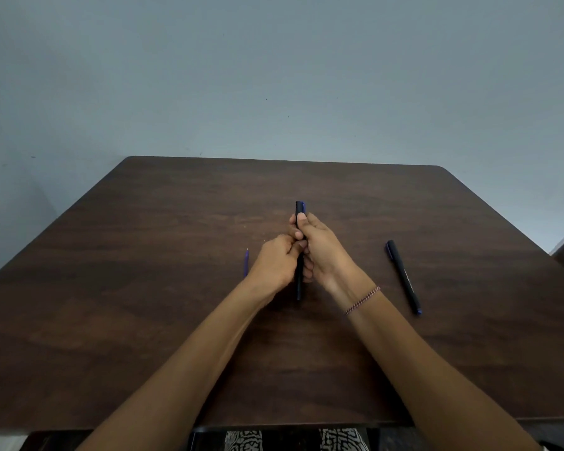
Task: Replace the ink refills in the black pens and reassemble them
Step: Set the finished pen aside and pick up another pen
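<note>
Held pen: a black pen (300, 252) stands nearly upright above the middle of the table (144, 288), its capped end with a blue clip pointing away from the person and its lower end hanging just over the wood.
Right hand: the right hand (319, 249) is wrapped around the upper half of the barrel, thumb pressed flat along it, fingers closed on the pen.
Left hand: the left hand (279, 262) pinches the lower half of the same pen, fingers closed on it and touching the right hand's fingers.
Spare pen: a second black pen (403, 277) lies on the table to the right, whole as far as one can see, well apart from both hands.
Refill: a thin blue refill (246, 262) lies on the table just beside the left hand (whether it is the old one or the new one cannot be told).
Step in hand: I judge the two hands are working the joint of the held pen, either twisting or pulling its halves; no gap shows between them, so opening or closing is unclear.
Next move: it probably calls for opposed turning along the pen's axis with a firm, straight hold, so that the halves do not cock or jam.
Wrist: a thin bracelet (362, 300) sits on the right wrist.
</note>
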Motion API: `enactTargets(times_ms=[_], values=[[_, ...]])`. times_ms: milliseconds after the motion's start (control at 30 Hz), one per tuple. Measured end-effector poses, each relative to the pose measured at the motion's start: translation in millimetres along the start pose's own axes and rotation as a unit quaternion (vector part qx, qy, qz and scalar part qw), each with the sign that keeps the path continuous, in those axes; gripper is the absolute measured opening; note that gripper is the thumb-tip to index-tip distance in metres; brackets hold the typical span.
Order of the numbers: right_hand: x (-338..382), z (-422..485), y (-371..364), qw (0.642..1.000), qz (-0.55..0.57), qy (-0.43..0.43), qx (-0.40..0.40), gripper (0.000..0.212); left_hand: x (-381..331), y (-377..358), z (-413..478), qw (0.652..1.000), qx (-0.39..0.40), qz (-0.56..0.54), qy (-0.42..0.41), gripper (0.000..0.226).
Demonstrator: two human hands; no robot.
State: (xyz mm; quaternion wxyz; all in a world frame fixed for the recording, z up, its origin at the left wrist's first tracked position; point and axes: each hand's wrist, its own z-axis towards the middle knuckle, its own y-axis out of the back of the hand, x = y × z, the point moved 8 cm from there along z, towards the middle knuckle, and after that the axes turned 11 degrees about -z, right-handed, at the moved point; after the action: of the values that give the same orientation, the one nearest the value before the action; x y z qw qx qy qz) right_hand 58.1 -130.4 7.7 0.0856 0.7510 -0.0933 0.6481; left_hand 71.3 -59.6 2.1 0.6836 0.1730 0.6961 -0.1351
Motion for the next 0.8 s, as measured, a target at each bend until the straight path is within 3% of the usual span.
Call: enactTargets(times_ms=[200, 300, 400, 600, 667, 800], values=[[14.4, -4.2, 3.5, 0.996, 0.043, 0.073, -0.039, 0.026, -7.8, -5.4, -0.9, 0.987, -0.003, 0.150, -0.048, 0.020], [16.0, -0.4, 4.0, 0.995, 0.044, 0.080, -0.028, 0.026, -8.5, -3.1, -1.5, 0.996, -0.003, 0.076, -0.049, 0.017], [16.0, 7.5, 8.3, 0.996, 0.040, 0.080, -0.018, 0.027, -2.2, -3.3, -2.4, 0.999, 0.032, -0.028, 0.010, 0.021], [22.6, 14.3, 45.0, 0.980, 0.100, 0.130, -0.110, 0.021, 4.0, -2.0, -4.5, 0.994, 0.066, -0.038, 0.075, 0.022], [24.2, 15.7, 54.9, 0.980, 0.043, 0.141, -0.136, 0.020, 2.2, 3.7, -3.1, 0.995, 0.054, -0.036, 0.074, 0.022], [23.5, 17.6, 61.2, 0.956, -0.188, 0.134, -0.181, 0.030, -3.0, 23.0, 3.5, 0.999, -0.010, 0.016, 0.040, 0.023]])
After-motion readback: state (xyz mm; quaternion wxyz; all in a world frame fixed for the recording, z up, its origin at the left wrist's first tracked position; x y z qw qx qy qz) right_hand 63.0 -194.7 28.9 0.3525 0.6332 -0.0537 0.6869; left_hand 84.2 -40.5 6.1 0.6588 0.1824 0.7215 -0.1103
